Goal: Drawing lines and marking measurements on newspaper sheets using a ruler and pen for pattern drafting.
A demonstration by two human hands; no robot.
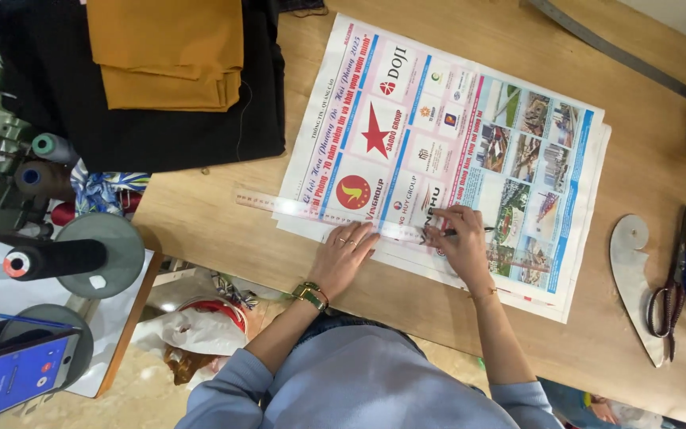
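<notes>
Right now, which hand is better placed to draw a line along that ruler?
Right. The right hand already holds the pen at the clear ruler on the newspaper. The left hand lies flat on the ruler, pinning it.

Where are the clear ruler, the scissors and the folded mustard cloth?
clear ruler [279,205], head view, on its bare left stretch over the newspaper edge.
scissors [671,290], head view, near the pivot above the handles.
folded mustard cloth [167,48], head view, on the middle of its top fold.
</notes>
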